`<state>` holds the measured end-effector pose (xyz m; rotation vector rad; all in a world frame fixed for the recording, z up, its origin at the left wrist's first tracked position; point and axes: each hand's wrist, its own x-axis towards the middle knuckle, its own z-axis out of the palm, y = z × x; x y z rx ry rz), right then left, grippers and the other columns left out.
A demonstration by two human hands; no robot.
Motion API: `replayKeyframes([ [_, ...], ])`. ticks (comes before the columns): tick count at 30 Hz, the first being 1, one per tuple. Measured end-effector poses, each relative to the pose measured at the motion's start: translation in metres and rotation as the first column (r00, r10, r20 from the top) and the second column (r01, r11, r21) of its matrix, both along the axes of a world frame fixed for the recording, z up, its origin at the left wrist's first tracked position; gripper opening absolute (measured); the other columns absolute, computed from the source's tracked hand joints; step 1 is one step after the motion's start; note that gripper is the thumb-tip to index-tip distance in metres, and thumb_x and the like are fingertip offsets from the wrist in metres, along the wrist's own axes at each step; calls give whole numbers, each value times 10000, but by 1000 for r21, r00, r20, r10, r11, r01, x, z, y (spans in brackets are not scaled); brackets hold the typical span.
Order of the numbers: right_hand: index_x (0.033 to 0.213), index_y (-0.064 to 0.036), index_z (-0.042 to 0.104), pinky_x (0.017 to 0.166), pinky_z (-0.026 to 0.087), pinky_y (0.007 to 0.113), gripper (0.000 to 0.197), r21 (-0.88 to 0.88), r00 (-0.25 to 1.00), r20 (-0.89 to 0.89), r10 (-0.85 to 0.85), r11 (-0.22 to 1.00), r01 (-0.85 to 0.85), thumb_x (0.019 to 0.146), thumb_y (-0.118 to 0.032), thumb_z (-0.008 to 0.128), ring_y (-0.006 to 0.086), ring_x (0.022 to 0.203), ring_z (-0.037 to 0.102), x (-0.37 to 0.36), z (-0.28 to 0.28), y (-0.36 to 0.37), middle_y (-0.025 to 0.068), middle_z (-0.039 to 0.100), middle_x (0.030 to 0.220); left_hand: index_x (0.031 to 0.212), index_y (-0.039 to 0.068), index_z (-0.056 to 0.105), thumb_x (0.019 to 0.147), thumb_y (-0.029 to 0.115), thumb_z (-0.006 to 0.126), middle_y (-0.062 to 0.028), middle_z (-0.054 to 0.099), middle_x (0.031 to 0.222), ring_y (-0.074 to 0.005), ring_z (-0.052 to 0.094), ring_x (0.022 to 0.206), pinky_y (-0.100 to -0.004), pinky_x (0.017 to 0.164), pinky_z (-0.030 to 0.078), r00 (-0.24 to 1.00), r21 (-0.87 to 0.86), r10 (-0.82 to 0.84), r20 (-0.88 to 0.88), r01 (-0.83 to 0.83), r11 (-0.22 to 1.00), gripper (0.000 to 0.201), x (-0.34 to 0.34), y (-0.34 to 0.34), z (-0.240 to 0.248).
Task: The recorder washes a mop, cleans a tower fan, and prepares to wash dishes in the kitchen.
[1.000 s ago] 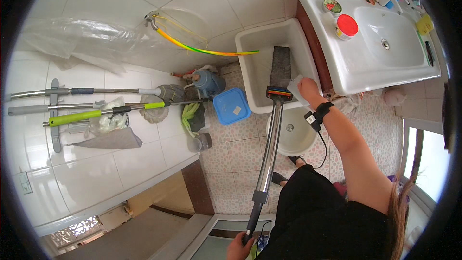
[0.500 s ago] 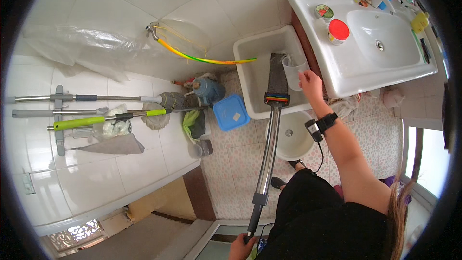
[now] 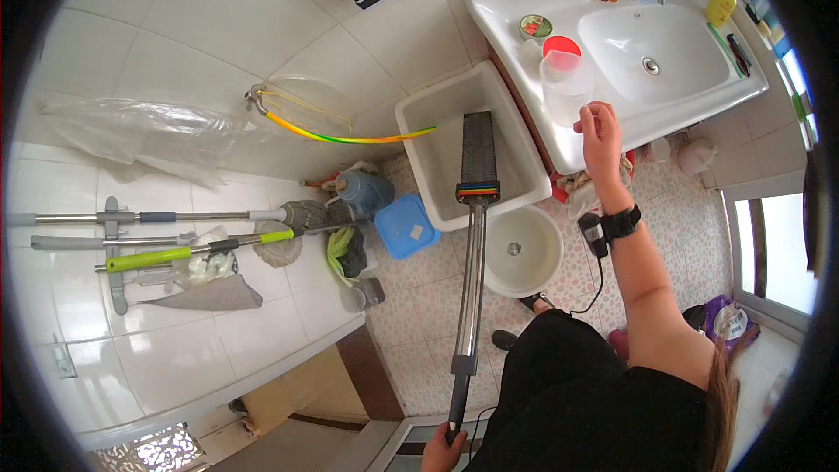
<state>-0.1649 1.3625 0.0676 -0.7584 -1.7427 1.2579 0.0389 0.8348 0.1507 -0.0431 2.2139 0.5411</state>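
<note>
My left hand (image 3: 441, 453), at the lower edge, is closed around the black grip of a flat mop (image 3: 473, 297). The mop's steel pole runs away from me. Its dark grey head (image 3: 478, 150), with a striped band at its base, rests over the white mop basin (image 3: 415, 135). At the washbasin (image 3: 612, 135) my right hand (image 3: 601, 135) is closed at the near side of a clear plastic jug (image 3: 564, 92). The handle between my fingers is mostly hidden. Seen through or behind the jug is a red-lidded tub (image 3: 562, 45); whether the jug touches the counter I cannot tell.
A yellow-green hose (image 3: 350, 138) hangs from a wall tap into the mop basin. Below stand a round cream tub (image 3: 546, 253), a blue lidded bucket (image 3: 406, 225) and a blue jug (image 3: 363, 192). Several mops (image 3: 149, 259) hang on the left wall. Bottles line the washbasin's far edge.
My right hand has lifted the clear jug from over the mop basin to the washbasin's edge, up and right. The mop stays in my left hand; the view has shifted.
</note>
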Motion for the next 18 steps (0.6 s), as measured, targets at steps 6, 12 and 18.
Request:
replayKeyframes([
  [6, 833, 34, 489, 590, 450, 264, 188, 123, 978, 133, -161, 982, 145, 829, -154, 504, 168, 646, 573, 20, -55, 39, 114, 489, 860, 1042, 17, 496, 744, 310, 608, -132, 576, 771, -236, 562, 698, -348, 616, 439, 979, -77, 182, 93, -175, 981, 432, 3, 3, 2],
  [12, 891, 23, 481, 611, 442, 292, 201, -141, 978, -32, -204, 970, 198, 817, -159, 522, 177, 679, 553, 22, -47, 27, 125, 524, 849, 1008, -19, 499, 769, 279, 609, -89, 569, 779, -126, 528, 702, -273, 627, 425, 925, -145, 134, 355, -87, 986, 397, -14, 7, 4],
  [18, 876, -25, 547, 634, 436, 351, 175, -224, 490, 598, 635, 719, -658, 803, -177, 501, 276, 736, 547, 85, -52, -107, 138, 565, 800, 1049, -6, 459, 806, 192, 567, 0, 476, 644, -70, 450, 568, -226, 494, 375, 886, 163, 266, 380, -347, 924, 331, -8, 16, 13],
])
